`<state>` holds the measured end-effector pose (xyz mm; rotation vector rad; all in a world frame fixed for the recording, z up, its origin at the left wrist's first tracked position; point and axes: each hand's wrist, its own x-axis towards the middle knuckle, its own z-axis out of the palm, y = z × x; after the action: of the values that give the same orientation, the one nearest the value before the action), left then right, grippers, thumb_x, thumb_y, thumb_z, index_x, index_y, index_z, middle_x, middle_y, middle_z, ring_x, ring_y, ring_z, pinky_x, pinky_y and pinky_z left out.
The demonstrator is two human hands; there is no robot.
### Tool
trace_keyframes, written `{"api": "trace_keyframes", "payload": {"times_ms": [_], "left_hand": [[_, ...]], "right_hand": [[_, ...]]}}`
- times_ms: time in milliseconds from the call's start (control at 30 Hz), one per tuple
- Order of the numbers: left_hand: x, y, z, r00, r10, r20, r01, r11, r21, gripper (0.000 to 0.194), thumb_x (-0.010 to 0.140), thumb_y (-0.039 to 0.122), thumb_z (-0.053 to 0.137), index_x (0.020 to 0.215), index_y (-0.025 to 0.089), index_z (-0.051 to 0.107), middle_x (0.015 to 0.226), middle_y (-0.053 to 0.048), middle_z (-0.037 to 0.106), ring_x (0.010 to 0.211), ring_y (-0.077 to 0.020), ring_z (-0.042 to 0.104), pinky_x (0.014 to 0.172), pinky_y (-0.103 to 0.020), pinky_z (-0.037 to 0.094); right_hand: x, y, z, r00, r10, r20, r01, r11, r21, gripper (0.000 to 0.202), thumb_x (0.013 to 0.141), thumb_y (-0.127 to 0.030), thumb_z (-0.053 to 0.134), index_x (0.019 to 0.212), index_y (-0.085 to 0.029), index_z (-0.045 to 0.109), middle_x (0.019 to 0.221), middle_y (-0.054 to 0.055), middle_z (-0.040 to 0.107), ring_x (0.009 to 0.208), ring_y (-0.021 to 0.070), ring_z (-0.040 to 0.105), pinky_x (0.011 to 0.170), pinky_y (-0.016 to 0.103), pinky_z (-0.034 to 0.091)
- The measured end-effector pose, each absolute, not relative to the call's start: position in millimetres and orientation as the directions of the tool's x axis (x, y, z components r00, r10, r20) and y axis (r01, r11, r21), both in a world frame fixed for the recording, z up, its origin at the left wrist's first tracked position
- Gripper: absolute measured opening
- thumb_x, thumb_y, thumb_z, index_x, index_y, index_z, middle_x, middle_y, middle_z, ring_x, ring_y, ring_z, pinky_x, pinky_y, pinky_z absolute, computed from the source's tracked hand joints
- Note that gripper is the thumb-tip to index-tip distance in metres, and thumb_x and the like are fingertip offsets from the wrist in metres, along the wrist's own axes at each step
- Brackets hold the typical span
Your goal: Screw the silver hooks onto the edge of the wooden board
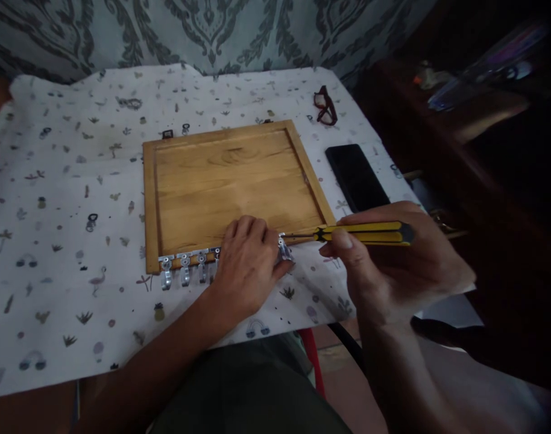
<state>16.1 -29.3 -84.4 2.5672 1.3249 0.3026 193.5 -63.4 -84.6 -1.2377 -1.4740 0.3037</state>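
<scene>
A framed wooden panel (230, 187) lies flat on the patterned white cloth. Along its near edge runs a metal strip with several silver hooks (185, 269). My left hand (249, 259) rests over the right part of this strip, its fingers bent and together round the edge, hiding some of the hooks. My right hand (384, 259) grips a yellow and black screwdriver (370, 233) by its handle. The screwdriver lies nearly level, and its shaft points left to the rightmost hook, beside my left hand. Whether its tip touches a screw is too small to tell.
A black phone (357, 176) lies right of the panel, with dark red glasses (325, 106) farther back. The cloth-covered table (99, 325) ends just below my hands. Dark wooden furniture (460, 163) with blurred items stands at the right. A patterned wall or curtain is behind.
</scene>
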Motion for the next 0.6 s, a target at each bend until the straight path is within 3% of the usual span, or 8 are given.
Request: {"api": "trace_keyframes", "payload": {"times_ms": [133,600], "left_hand": [[16.1,-29.1,-84.6,0.569,0.820,0.059,0.771,-0.557,0.308,0.033,0.090,0.041,0.080,0.104,0.013,0.070,0.106,-0.011,0.068,0.109,-0.0314,0.059,0.097,-0.047,0.052],[15.3,-31.1,-88.4,0.560,0.820,0.115,0.764,-0.565,0.310,0.030,0.091,0.041,0.079,0.102,0.014,0.070,0.105,-0.010,0.068,0.109,-0.0301,0.059,0.097,-0.046,0.052]], "right_hand": [[187.8,-59.4,-78.9,0.240,0.730,0.640,0.587,0.416,-0.694,0.014,0.086,-0.030,0.083,0.097,-0.034,0.075,0.084,0.002,0.070,0.064,0.0224,0.066,0.054,0.042,0.050],[187.9,-59.1,-76.0,0.137,0.764,0.630,0.607,0.438,-0.663,0.018,0.087,-0.027,0.082,0.101,-0.035,0.075,0.087,0.001,0.073,0.072,0.0236,0.069,0.060,0.042,0.052]]}}
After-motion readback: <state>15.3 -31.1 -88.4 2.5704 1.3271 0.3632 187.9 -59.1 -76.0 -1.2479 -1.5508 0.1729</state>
